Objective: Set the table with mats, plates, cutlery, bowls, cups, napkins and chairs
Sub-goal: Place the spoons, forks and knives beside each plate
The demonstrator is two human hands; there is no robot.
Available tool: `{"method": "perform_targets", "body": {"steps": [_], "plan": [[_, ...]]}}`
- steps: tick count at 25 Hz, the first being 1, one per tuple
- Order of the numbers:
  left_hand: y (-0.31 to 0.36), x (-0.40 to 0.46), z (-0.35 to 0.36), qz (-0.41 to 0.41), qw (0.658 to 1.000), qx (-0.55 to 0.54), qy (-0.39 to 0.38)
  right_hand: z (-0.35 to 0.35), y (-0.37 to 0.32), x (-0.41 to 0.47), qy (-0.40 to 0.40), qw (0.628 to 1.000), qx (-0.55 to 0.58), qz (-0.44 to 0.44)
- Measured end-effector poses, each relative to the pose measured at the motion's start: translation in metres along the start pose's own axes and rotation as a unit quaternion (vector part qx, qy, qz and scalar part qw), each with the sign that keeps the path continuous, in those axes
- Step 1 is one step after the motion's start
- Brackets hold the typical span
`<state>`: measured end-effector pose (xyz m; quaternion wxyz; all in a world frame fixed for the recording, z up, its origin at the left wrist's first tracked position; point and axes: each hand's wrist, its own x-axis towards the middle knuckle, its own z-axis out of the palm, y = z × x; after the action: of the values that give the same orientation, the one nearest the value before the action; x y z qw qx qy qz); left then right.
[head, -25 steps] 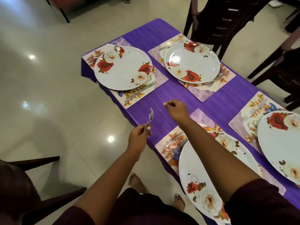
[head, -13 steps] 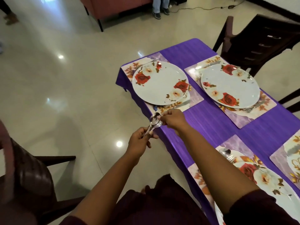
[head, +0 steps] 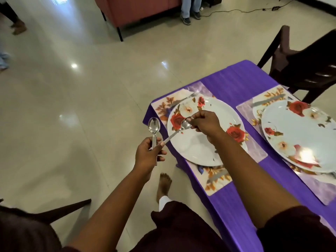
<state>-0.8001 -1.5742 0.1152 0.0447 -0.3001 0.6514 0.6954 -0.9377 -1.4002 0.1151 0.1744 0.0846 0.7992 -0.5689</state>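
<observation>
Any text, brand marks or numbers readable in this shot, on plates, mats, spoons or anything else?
None can be read.
Near plate: rose pattern only, no words.
Far plate: the same, no words.
Mats: leaf and flower print, no lettering.
Spoons, one in the left hand, one in the right hand: any stamp is too small to tell.

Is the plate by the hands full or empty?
Empty. The plate shows only its white face and painted roses; no food lies on it. The right hand holds a spoon above it.
</observation>
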Motion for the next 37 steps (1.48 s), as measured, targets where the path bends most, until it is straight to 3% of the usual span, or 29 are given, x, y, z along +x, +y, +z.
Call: {"method": "perform_targets", "body": {"steps": [9,17,23,28,33,34,37], "plan": [[0.088,0.202,0.019,0.005,0.982,0.179,0.054,0.016,-0.056,0.181,0.077,0.991,-0.104,-0.029],[0.082,0.259,0.051,0.051,0.939,0.339,0.014,0.002,-0.035,0.238,0.07,0.988,-0.132,0.033],[0.074,0.267,0.054,0.066,0.933,0.354,0.005,0.0,-0.034,0.241,0.072,0.985,-0.151,0.034],[0.071,0.267,0.055,0.048,0.949,0.311,0.02,0.003,-0.033,0.241,0.08,0.985,-0.149,0.026],[0.088,0.264,0.048,0.058,0.974,0.218,0.013,0.0,-0.041,0.232,0.276,0.953,-0.113,0.055],[0.093,0.266,0.044,0.048,0.979,0.2,-0.005,0.007,-0.045,0.228,0.281,0.952,-0.108,0.049],[0.107,0.277,0.031,0.01,0.985,0.151,-0.079,0.048,-0.07,0.224,0.164,0.986,-0.015,0.0]]}}
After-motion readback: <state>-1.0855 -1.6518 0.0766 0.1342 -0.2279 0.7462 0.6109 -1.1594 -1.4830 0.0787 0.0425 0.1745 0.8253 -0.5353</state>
